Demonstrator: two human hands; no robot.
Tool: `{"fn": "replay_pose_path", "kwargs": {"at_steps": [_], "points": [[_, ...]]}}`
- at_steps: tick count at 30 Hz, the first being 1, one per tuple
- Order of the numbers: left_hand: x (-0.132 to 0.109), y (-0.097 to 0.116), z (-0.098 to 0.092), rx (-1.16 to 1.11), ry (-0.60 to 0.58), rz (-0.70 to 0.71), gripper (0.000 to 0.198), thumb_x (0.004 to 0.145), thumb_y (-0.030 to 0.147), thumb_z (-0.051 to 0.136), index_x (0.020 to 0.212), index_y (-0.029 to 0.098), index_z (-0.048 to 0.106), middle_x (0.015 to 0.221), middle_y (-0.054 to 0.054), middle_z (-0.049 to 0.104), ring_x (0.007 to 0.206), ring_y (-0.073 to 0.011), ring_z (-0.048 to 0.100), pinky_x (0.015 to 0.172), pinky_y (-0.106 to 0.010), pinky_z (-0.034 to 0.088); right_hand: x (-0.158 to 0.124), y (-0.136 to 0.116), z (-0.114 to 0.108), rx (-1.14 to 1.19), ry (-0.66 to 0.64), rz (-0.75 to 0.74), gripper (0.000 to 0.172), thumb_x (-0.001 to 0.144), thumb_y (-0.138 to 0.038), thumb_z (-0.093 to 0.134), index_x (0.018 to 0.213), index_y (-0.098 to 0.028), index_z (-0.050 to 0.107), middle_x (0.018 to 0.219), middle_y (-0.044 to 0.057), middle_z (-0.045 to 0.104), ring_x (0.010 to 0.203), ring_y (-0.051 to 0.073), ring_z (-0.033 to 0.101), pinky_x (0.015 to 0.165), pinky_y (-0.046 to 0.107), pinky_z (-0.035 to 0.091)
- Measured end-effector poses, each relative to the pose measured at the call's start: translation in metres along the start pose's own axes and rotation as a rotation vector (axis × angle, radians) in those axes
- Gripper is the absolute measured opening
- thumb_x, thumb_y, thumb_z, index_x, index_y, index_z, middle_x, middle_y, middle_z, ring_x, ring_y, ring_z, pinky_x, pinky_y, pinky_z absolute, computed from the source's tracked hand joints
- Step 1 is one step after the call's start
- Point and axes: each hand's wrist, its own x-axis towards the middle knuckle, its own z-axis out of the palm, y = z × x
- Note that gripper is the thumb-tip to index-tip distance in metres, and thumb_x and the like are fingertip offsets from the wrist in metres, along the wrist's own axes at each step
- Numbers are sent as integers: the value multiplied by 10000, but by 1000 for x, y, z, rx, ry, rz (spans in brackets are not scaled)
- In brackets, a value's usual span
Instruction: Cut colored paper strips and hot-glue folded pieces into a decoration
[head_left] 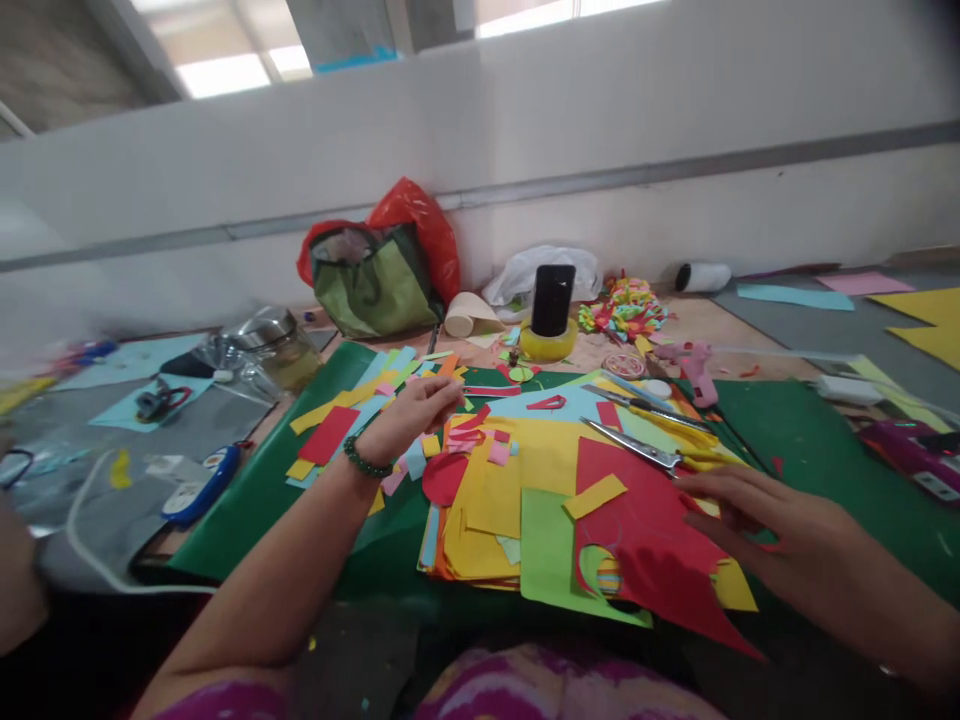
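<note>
My left hand point(421, 412), with a green bead bracelet at its wrist, is closed above the paper scraps; what its fingers hold, if anything, is too small to name. At the right, my right hand point(757, 515) reaches over the red paper point(637, 500), fingertips at the yellow handles of the scissors point(637, 447). The metal blades point left, and whether the fingers grip the handles is unclear. A second pair of scissors point(652, 408) lies just behind. Yellow sheets point(495, 490) and a cut green sheet point(547, 550) are stacked in front of me.
A phone point(553, 300) stands upright in a yellow roll point(547, 342). Behind are a green bag point(379, 285) and a white plastic bag point(544, 272). A pink glue gun point(697, 372) lies right, a glass jar point(277, 350) and a blue tool point(201, 487) left. Part of another person shows at far left.
</note>
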Motion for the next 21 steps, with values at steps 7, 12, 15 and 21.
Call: {"fn": "replay_pose_path", "kwargs": {"at_steps": [7,12,15,21], "points": [[9,40,39,-174,-292,61,406,778,505,670,614,159,533,494,48,430,397,-40,345,364,-170,250,134,-46,54,726,-370,75,728,643,-260,757,1312,-231,471,1069,56,653,543,80,509,493,230,438],[25,46,37,-338,-80,40,333,841,357,624,601,145,535,469,51,450,347,-31,359,345,-152,294,196,-45,111,1199,-615,110,418,516,-327,829,812,-169,579,713,-27,600,640,106,585,606,235,497],[25,51,18,-492,20,5,317,866,263,599,588,133,519,463,55,423,350,-19,357,333,-119,267,204,-27,117,1110,-532,179,391,533,-359,820,796,-170,601,673,-31,604,631,98,577,609,233,489],[8,75,-14,-718,90,33,379,946,223,474,576,141,478,475,71,319,326,0,223,306,-104,168,209,16,115,923,-391,256,333,490,-316,800,714,-168,603,622,-29,612,581,100,548,572,239,458]]}}
